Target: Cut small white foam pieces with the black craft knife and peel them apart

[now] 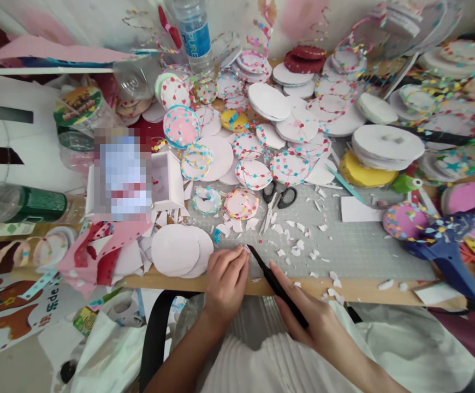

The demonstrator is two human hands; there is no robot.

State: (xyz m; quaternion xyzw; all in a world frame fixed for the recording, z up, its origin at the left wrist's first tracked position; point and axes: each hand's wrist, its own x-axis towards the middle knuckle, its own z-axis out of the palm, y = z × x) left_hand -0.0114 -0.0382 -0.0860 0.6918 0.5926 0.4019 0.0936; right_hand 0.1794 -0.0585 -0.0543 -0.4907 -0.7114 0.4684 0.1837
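My right hand [303, 311] is wrapped round a black craft knife [276, 284], its dark blade pointing up and left. My left hand [228, 273] is closed at the table's front edge, with a small white piece [246, 248] just showing at its fingertips beside the blade tip. Most of that piece is hidden by the fingers. White paper ovals [178, 251] lie just left of my left hand. Black-handled scissors [276, 204] rest on the grey cutting mat [368, 245] beyond the knife, among white paper scraps [298, 245].
White and pink discs trimmed with coloured star and heart garlands [290, 166] crowd the back. A blue glue gun [446, 262] stands at right. A blurred-out phone-like screen [123, 174] leans by a white box [167, 180]. Bottles [194, 38] stand behind and at left.
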